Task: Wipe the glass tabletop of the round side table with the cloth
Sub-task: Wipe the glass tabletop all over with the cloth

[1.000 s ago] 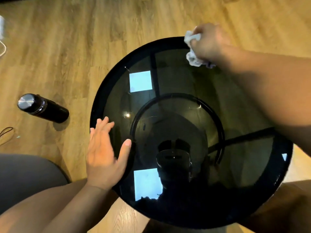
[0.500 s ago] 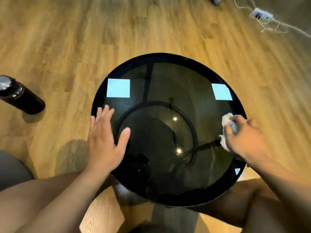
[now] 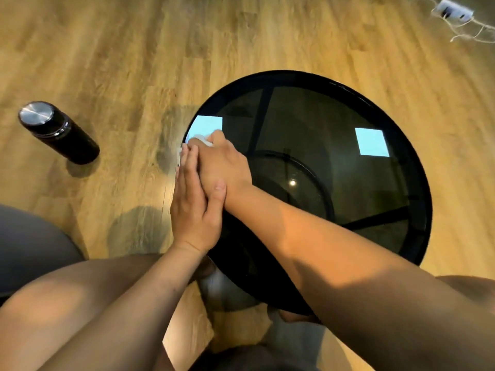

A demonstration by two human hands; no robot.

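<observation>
The round side table point(image 3: 407, 145) has a dark glass top in a black rim and stands on a wooden floor. My left hand point(image 3: 194, 207) lies flat on the table's left edge, fingers together and extended. My right hand point(image 3: 225, 162) reaches across the glass to that same left edge and presses against the left hand's thumb. It is closed on a white cloth point(image 3: 199, 140), of which only a small bit shows past the fingertips, on the glass near the rim.
A black flask with a metal lid point(image 3: 57, 132) stands on the floor to the left. A white power strip with cables point(image 3: 454, 10) lies at the far right. My knees and a grey cushion point(image 3: 29, 250) are at the bottom.
My right hand has swept with the cloth from the right side of the glass across to the left edge, beside my left hand. The view has shifted left.
</observation>
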